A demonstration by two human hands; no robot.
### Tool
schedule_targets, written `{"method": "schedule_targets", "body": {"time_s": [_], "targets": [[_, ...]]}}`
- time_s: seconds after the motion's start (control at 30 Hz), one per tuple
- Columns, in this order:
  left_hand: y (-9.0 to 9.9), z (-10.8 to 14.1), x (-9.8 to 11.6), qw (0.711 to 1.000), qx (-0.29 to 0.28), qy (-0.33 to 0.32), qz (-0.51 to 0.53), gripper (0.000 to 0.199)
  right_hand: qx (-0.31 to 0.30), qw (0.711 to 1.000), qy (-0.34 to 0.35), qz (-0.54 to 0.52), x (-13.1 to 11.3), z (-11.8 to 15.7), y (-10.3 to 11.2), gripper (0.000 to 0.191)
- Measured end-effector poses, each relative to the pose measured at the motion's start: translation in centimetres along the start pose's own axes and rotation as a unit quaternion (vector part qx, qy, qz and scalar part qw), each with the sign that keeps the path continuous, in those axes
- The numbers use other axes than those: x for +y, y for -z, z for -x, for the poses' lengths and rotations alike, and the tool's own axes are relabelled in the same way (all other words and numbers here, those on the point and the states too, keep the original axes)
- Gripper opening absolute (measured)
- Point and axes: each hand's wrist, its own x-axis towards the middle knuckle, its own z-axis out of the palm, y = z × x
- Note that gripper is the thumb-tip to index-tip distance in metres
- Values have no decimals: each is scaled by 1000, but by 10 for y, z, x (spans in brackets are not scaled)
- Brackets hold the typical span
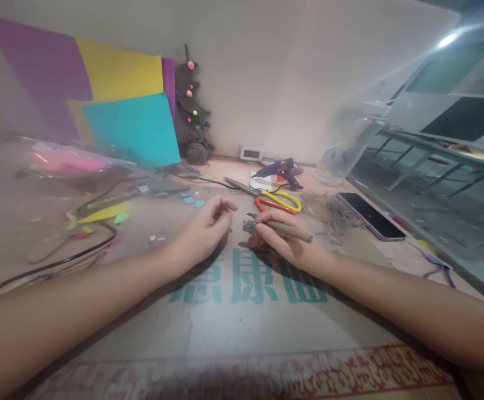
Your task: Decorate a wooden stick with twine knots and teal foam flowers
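Note:
Near the middle of the table, my left hand (210,228) has its fingers curled toward the thumb; whether anything lies between them cannot be made out. My right hand (285,241), just to its right, grips a brownish pen-like tool (294,229) with a thin dark tip pointing left. A small grey-green piece (249,225) shows at the fingertips of my right hand. The two hands are apart. Right behind my right hand lie scissors (277,204) with one yellow and one orange handle.
Behind the scissors are a glue gun (281,171) and a small white clock (251,153). A phone (370,215) and tangled twine (344,216) lie right. Coloured sheets (133,130) and a decorated tree (191,105) stand behind. A black cable (66,258) lies left.

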Motion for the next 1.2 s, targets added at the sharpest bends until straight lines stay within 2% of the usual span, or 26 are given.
{"method": "schedule_targets", "body": {"time_s": [0.17, 0.3, 0.4, 0.57, 0.93, 1.2], "targets": [[1, 0, 8, 997, -25, 47, 55, 18, 5, 1000, 11, 4, -3, 0, 0, 12], [3, 0, 14, 1000, -10, 12, -4, 23, 12, 999, 21, 22, -3, -1, 0, 12], [3, 1, 16, 1000, -7, 12, -10, 29, 17, 999, 23, 38, -2, -1, 0, 11], [2, 0, 11, 1000, -3, 16, -1, 19, 13, 999, 8, 37, -2, 0, 0, 12], [3, -1, 10, 999, 4, -7, -40, 22, 11, 999, 13, 38, -3, 0, 0, 12], [2, 1, 8, 1000, 0, 22, 11, 19, 10, 999, 1, 35, -3, -1, 0, 10]]}}
